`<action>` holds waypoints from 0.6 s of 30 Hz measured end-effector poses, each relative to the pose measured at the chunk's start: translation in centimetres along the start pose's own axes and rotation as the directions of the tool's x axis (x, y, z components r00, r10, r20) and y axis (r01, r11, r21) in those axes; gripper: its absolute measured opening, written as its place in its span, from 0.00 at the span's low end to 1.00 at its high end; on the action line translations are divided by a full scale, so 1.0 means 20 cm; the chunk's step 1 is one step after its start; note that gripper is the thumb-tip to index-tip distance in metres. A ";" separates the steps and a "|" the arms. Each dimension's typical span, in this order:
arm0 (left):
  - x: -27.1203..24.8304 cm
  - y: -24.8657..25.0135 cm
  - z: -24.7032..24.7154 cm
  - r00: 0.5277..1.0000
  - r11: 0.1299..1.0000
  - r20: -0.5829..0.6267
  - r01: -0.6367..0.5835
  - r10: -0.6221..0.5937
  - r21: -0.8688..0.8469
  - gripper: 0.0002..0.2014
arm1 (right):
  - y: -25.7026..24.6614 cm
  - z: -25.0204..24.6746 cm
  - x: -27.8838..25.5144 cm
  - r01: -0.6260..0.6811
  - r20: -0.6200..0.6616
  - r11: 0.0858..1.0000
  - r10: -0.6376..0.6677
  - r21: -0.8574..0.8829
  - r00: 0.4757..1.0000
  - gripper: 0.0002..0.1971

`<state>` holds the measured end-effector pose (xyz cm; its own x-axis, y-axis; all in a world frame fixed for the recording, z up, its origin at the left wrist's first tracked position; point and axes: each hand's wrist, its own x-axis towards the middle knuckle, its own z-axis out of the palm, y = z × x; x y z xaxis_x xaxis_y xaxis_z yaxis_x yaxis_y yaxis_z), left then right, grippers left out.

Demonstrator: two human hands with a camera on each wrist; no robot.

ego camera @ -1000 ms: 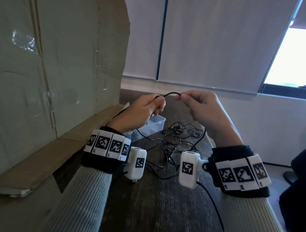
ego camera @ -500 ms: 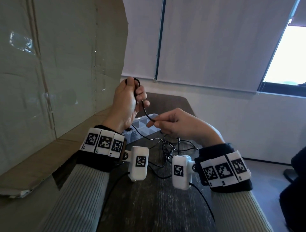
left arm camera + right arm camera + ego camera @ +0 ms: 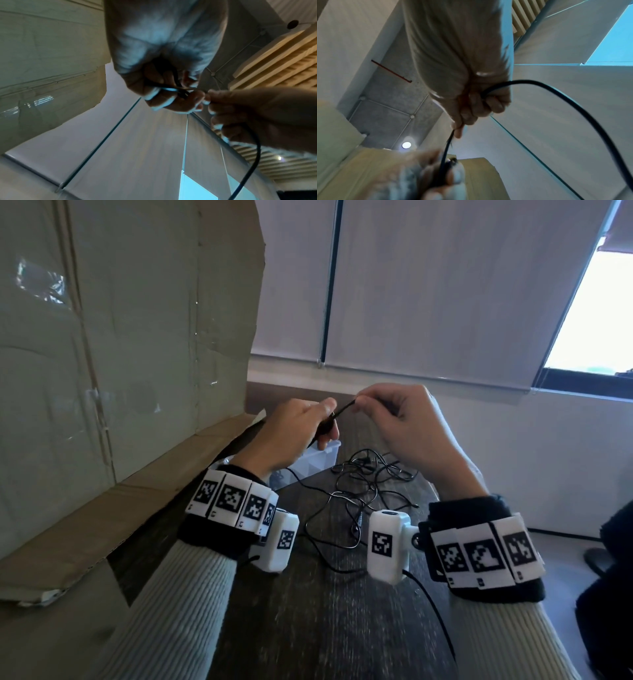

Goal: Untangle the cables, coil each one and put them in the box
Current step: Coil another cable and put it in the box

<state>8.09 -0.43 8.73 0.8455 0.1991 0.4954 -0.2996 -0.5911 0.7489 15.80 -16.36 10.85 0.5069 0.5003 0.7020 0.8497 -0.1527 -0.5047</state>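
Observation:
Both hands are raised above the dark table, working a thin black cable. My left hand grips a small bundle of coiled turns in its curled fingers. My right hand pinches the same cable between thumb and forefinger just right of the left hand, and the loose length runs on out of its fist. A tangle of thin black cables lies on the table under the hands. The clear plastic compartment box stands beneath the left hand, partly hidden by it.
A tall cardboard sheet leans along the left edge of the table, its flap lying flat. The dark wooden table ends at the right near a white wall. Window blinds hang behind.
The left hand has come down from its raised position and the right hand has risen; both now meet at one height with a short, taut piece of cable between them.

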 end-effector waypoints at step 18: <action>0.05 0.09 -0.05 0.956 0.582 -0.265 -0.144 -0.127 -0.800 0.18 | 0.04 0.14 -0.01 -0.143 0.296 0.984 0.108 0.102 0.949 0.12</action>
<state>7.91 -0.45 11.03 0.7294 0.4725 0.4947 -0.6498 0.2525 0.7169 16.06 -14.17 8.87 0.5295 0.7105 0.4634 0.7492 -0.1354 -0.6484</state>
